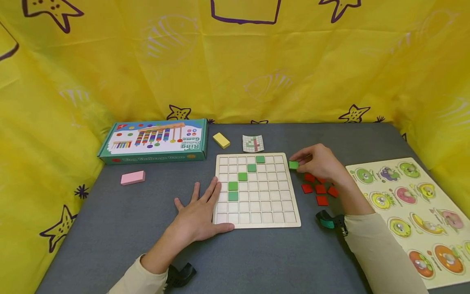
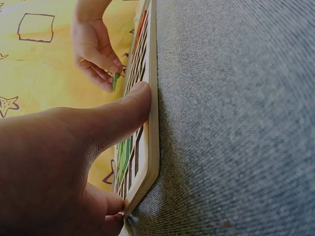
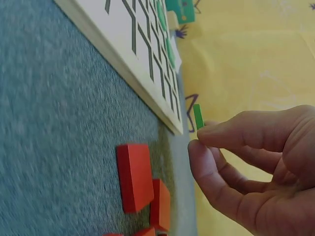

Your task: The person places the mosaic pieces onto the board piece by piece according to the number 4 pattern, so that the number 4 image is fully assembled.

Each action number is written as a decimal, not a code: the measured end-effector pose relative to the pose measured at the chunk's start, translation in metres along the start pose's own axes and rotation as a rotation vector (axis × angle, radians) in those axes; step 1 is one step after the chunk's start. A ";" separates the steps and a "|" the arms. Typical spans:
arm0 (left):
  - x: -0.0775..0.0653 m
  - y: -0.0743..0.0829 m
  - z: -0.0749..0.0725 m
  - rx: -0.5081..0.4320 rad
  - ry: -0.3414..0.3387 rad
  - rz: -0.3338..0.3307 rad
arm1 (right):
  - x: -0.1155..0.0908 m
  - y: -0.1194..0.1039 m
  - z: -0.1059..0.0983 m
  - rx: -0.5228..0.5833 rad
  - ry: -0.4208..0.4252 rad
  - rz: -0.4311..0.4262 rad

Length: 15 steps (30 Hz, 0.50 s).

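Head view: just right of the board (image 1: 271, 206), the right hand (image 1: 322, 164) pinches a green tile (image 1: 293, 165); a light edge grip seems best, with the left hand (image 1: 198, 214), fingers partly spread, steadying the board's left side. Left wrist view: the thumb (image 2: 129, 110) lies on the board's rim. Right wrist view: the tile looks thin, flat and bright.

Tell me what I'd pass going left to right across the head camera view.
Pink block, left grip resting on the board's edge, pale grid board, green tile pinched in the right grip, red tiles, fruit-picture board.
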<state>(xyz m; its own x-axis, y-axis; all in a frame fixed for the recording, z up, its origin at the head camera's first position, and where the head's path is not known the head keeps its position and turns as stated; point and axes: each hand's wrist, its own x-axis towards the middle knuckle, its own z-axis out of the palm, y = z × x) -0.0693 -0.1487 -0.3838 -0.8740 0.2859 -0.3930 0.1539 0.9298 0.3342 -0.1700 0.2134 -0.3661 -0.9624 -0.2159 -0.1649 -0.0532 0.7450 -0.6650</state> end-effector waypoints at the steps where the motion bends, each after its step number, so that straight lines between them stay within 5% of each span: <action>1: 0.000 0.000 0.000 -0.001 -0.001 0.000 | 0.000 -0.002 0.001 0.006 -0.004 0.001; 15: 0.000 0.000 -0.001 -0.006 -0.004 0.003 | 0.000 -0.019 0.019 0.020 -0.019 -0.052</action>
<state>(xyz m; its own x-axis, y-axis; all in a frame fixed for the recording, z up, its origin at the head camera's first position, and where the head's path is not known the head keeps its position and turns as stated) -0.0698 -0.1486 -0.3827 -0.8717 0.2897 -0.3953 0.1537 0.9274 0.3410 -0.1640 0.1868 -0.3672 -0.9532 -0.2660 -0.1436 -0.0972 0.7196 -0.6876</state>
